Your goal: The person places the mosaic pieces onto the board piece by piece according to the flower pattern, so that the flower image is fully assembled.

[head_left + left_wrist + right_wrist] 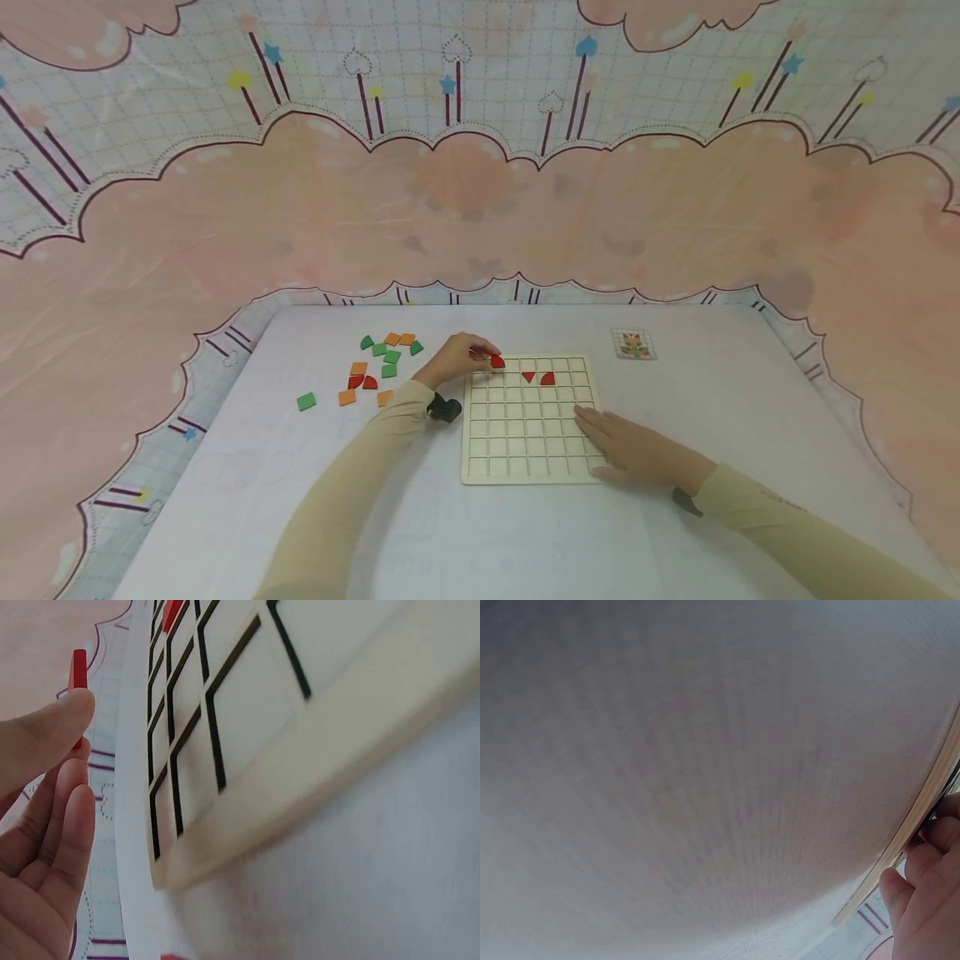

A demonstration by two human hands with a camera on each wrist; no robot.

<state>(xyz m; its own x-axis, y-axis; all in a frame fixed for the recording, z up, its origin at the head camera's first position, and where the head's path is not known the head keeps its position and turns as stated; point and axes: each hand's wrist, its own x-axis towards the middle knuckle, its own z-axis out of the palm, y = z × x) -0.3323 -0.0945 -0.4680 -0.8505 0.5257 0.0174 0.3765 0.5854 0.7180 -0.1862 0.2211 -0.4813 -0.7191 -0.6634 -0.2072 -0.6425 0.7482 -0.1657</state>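
Between thumb and fingers, my left hand point(455, 358) pinches a red quarter-circle tile point(497, 362) above the upper left part of a wooden grid board point(517, 450). The left wrist view shows that tile point(79, 669) edge-on, raised off the board. A red triangle tile point(528, 377) and another red quarter-circle tile point(548, 379) lie in the board's second row. My right hand point(637, 446) rests on the board's right edge, its fingers stretched over the grid. In the right wrist view, the fingers point(922, 862) lie along the wooden edge.
Left of the board are scattered orange tiles point(358, 368), green tiles point(389, 371) and two red tiles point(370, 382). One green tile point(306, 402) lies farther left. A small pattern card point(633, 343) with a flower picture is at the back right. Patterned cloth surrounds the white table point(525, 542).
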